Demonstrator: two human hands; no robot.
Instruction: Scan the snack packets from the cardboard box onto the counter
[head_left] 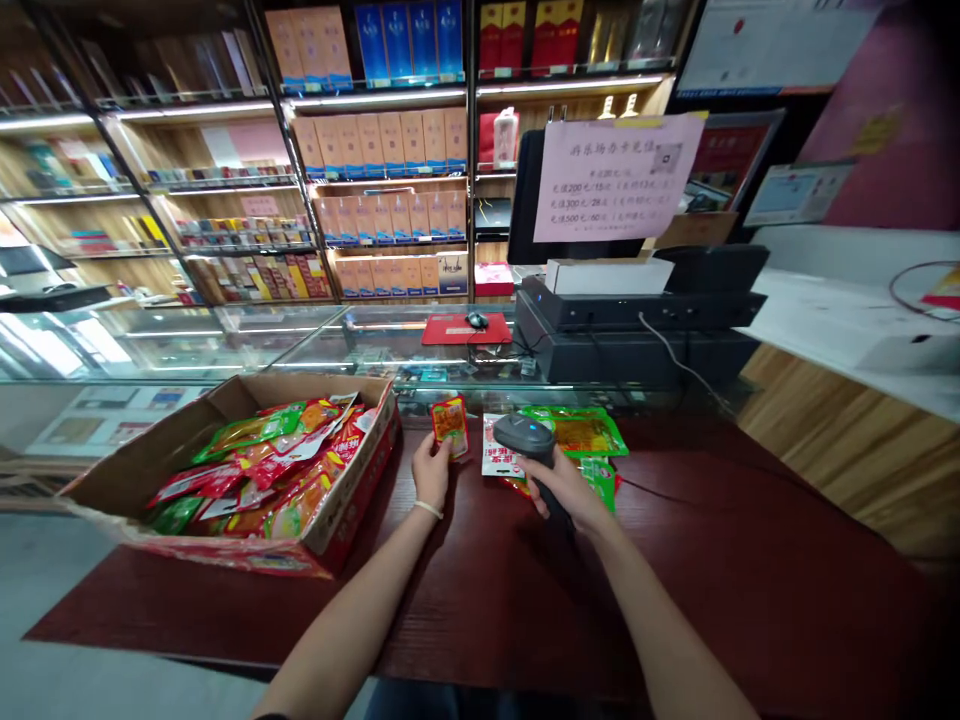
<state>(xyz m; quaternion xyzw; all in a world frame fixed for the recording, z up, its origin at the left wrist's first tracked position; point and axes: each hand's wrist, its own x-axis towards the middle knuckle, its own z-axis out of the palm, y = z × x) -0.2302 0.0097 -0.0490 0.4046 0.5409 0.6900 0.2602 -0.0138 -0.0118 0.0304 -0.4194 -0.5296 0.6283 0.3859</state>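
My left hand (433,475) pinches a small red-edged snack packet (450,424) just above the dark red counter. In my right hand (566,490) is a black barcode scanner (525,434), its head pointing left toward the packet. Beneath and behind the scanner lie several snack packets: a green one (592,430) and a white-and-red one (496,447) among them. To the left of my left hand, a cardboard box (352,500) holds many red and green snack packets (270,465), heaped loosely.
Behind the counter (465,600) runs a glass display case with a red mouse pad (450,329) and a mouse (476,320). A monitor bearing a paper sign (615,180) stands on a black cash drawer (645,350). Shelves of boxed goods (382,145) line the back.
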